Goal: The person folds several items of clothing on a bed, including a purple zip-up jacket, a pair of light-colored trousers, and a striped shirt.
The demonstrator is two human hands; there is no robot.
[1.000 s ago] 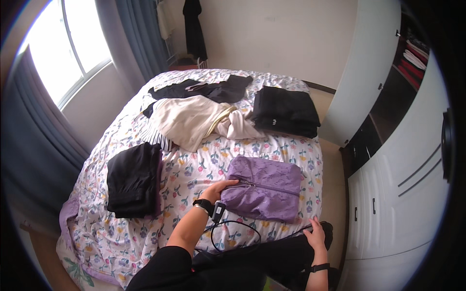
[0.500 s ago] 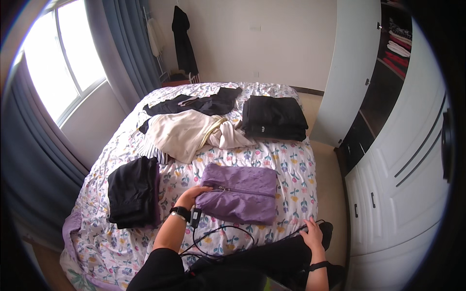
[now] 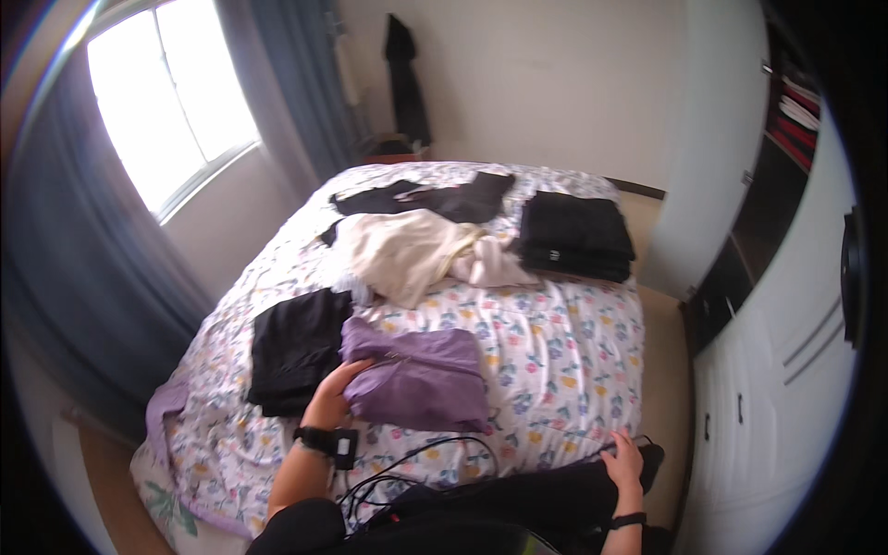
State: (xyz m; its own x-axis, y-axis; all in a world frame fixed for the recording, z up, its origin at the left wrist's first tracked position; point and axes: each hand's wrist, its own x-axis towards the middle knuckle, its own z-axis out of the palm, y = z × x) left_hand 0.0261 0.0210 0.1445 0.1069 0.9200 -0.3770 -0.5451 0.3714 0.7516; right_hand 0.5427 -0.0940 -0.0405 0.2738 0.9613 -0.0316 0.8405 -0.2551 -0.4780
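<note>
A folded purple zip jacket (image 3: 421,379) lies on the bed, its left edge against a folded black garment (image 3: 298,356); whether it overlaps that is hard to tell. My left hand (image 3: 340,388) grips the jacket's left edge, thumb on top and the other fingers hidden. On my right, at the near edge of the bed, my right hand (image 3: 624,460) rests beside my dark-clothed leg. Its fingers are apart and hold nothing.
Farther back lie a crumpled cream garment (image 3: 398,254), spread black clothing (image 3: 467,197) and a folded black stack (image 3: 575,236). Black cables (image 3: 407,458) loop near my left wrist. An open wardrobe (image 3: 758,231) stands right of the floral bed; a window (image 3: 171,102) is on the left.
My left hand has pulled the purple jacket leftward, up to the folded black garment. My right hand stays by the near right bed edge. The head view has shifted left.
</note>
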